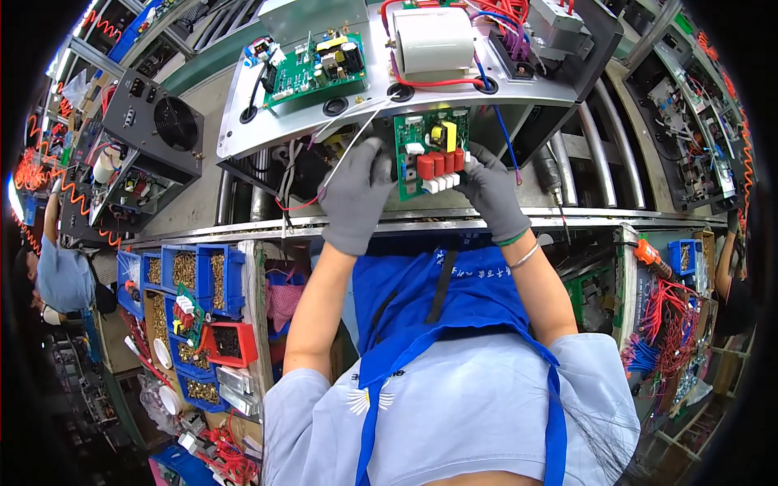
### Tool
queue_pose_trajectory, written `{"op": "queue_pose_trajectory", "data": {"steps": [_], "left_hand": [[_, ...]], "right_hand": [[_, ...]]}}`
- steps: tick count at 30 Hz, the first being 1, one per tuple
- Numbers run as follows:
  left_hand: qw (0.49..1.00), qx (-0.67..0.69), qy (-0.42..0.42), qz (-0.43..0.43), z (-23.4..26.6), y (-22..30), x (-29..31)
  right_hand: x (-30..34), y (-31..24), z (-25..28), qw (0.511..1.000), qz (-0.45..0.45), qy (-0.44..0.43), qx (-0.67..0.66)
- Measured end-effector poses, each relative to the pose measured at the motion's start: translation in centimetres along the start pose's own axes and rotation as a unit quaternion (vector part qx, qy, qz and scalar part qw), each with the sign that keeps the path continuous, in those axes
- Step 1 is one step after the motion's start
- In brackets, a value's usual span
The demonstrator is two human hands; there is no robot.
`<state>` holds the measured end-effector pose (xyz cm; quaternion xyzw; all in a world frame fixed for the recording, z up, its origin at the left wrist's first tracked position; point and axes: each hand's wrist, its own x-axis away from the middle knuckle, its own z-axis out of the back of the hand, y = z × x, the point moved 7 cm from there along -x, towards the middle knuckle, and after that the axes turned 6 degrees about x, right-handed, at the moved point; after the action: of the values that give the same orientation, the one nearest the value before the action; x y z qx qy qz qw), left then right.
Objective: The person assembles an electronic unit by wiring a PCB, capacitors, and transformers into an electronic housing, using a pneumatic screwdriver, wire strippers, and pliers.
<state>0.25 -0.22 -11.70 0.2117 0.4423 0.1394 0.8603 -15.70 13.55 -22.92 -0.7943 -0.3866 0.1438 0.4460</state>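
Observation:
A green circuit board (409, 174) stands nearly upright below the metal chassis (377, 105). On it are a yellow transformer, red capacitors and white connectors. My right hand (492, 193), in a grey glove, grips the board's right edge. My left hand (355, 194), also gloved in grey, is closed at the board's left edge; its curled fingertips hide whatever they hold. White wires (354, 144) hang from the chassis beside my left hand. A second green board (316, 74) and a large white cylinder (435, 40) with red and blue wires sit on the chassis top.
The chassis rests on a roller conveyor (598, 150). A power screwdriver (549, 172) is right of my right hand. Other open units, one with a black fan (176, 123), stand at both sides. Blue bins (217, 279) of brass fasteners and a red bin (229, 343) lie lower left.

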Motion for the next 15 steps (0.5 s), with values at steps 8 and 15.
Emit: {"op": "queue_pose_trajectory", "data": {"steps": [8,15], "left_hand": [[0.986,-0.044,0.006,-0.161,-1.2,-1.9,-0.1],[0.968,-0.013,0.089,-0.236,3.3,6.3,-1.7]], "right_hand": [[-0.9,0.6,1.3,0.999,0.012,-0.035,-0.04],[-0.7,0.2,1.9,0.998,0.061,0.009,0.025]]}}
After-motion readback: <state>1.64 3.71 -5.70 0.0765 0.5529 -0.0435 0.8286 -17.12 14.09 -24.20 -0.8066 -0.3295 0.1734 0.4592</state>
